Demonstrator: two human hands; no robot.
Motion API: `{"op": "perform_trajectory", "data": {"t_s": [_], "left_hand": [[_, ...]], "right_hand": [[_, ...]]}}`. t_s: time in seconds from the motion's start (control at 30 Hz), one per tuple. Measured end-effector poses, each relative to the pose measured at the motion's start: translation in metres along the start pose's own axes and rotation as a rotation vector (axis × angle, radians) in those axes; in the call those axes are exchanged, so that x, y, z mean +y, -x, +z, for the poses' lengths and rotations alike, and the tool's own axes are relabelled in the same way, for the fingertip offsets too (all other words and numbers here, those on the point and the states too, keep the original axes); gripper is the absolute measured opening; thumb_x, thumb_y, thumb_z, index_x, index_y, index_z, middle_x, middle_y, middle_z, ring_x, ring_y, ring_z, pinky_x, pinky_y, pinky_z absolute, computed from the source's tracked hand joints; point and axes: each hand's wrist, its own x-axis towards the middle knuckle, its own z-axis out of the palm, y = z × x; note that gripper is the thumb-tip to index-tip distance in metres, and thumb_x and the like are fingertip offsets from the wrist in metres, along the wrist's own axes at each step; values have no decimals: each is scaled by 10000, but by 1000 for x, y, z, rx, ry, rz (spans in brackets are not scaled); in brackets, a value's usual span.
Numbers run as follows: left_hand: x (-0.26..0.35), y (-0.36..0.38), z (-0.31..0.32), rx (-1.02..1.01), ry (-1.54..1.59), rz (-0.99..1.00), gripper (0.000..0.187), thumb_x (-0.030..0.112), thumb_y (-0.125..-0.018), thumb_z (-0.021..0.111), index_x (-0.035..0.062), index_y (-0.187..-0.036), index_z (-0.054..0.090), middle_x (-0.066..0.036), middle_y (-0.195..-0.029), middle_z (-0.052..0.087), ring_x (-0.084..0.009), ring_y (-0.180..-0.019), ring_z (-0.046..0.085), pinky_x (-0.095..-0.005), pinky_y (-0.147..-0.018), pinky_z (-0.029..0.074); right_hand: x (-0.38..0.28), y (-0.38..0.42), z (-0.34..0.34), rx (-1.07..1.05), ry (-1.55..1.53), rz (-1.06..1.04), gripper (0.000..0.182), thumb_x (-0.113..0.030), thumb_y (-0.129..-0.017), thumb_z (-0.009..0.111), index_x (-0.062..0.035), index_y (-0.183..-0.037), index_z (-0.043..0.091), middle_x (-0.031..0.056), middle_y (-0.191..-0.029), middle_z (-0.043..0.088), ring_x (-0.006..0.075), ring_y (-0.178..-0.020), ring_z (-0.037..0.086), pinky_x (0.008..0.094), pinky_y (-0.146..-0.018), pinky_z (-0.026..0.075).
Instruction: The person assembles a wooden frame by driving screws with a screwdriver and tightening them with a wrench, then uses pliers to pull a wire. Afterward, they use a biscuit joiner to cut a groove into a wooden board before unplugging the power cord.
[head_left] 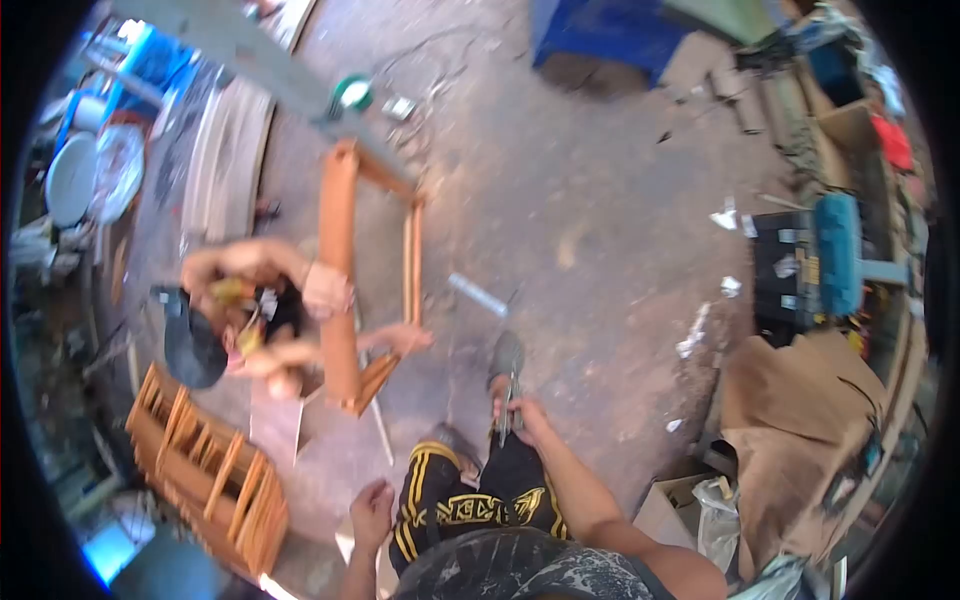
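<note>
My right hand (532,418) is closed around a narrow metal tool (509,408) with two long parts, like pliers; blur hides its exact kind. It is held upright in front of my right knee, above my shoe (507,355). My left hand (372,512) hangs beside my left leg, fingers loosely curled, with nothing visible in it. Ahead on the left, a co-worker (250,310) crouches with both hands on an orange-brown wooden frame (340,270), which stands tilted on the floor. Neither of my hands touches the frame.
A slatted orange-brown wooden piece (212,465) lies at the lower left. A pale flat strip (478,295) is on the floor ahead. To the right are a black and teal toolbox (835,255) and brown sheeting (790,420). A grey post (240,50) rises at the upper left.
</note>
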Motion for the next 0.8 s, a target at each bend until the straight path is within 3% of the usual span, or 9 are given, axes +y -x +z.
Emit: {"op": "perform_trajectory", "data": {"t_s": [0.1,0.17,0.43,0.5,0.57,0.6,0.67,0.73,0.8], "left_hand": [[-17,6,-3,4,169,63,377,246,-946,686,-57,-1171,681,-176,-1014,730,-221,-926,689,-335,-846,538],[-15,2,-5,-18,140,25,382,240,-944,692,-71,-1165,677,-156,-974,729,-203,-867,675,-331,-800,534],[-3,-67,-12,-36,305,229,372,246,-954,682,-79,-1137,681,-126,-917,707,-188,-835,655,-326,-785,527],[18,-75,-22,-28,307,308,376,274,-959,671,-69,-1111,689,-135,-916,705,-194,-833,653,-329,-776,527],[94,-52,-50,155,205,530,381,296,-969,651,-63,-1086,694,-151,-919,708,-214,-839,656,-342,-774,526],[75,-88,-38,113,280,550,383,298,-977,636,-69,-1072,692,-163,-928,711,-220,-824,663,-350,-751,532],[72,-126,-30,25,277,513,391,301,-986,620,-73,-1079,684,-179,-955,714,-233,-831,670,-361,-747,536],[131,-103,-31,-34,71,434,401,304,-987,618,-70,-1121,673,-186,-994,713,-249,-874,669,-367,-784,531],[185,-89,-22,-77,-87,424,416,307,-988,616,-68,-1163,661,-193,-1032,712,-266,-916,667,-372,-821,527]], "right_hand": [[-56,76,-11,79,268,-135,233,-70,-845,588,-2,-1063,635,109,-877,682,245,-779,688,415,-675,587],[-75,87,-47,339,615,-308,146,-124,-843,636,-27,-948,664,89,-818,678,216,-753,680,374,-636,548],[-147,240,-46,659,832,-433,268,-206,-791,694,-37,-998,681,90,-837,680,194,-787,651,372,-651,502],[-145,258,-44,739,807,-408,332,-223,-764,704,-36,-1037,692,117,-869,696,221,-810,656,394,-697,526],[-139,251,-59,812,782,-442,357,-240,-759,692,-37,-1053,689,145,-898,706,247,-840,672,404,-731,537],[-137,245,-68,866,803,-441,383,-257,-755,680,-38,-1069,686,174,-928,715,273,-870,688,414,-765,548],[-136,240,-74,932,796,-493,417,-276,-746,668,-42,-1090,684,202,-973,711,315,-930,685,429,-811,544],[-148,235,-76,1015,924,-550,485,-314,-728,643,-50,-1133,679,260,-1063,703,397,-1049,678,461,-904,534],[-174,232,-84,931,913,-564,517,-303,-722,651,-51,-1174,667,254,-1104,696,400,-1078,664,457,-936,523]]}}
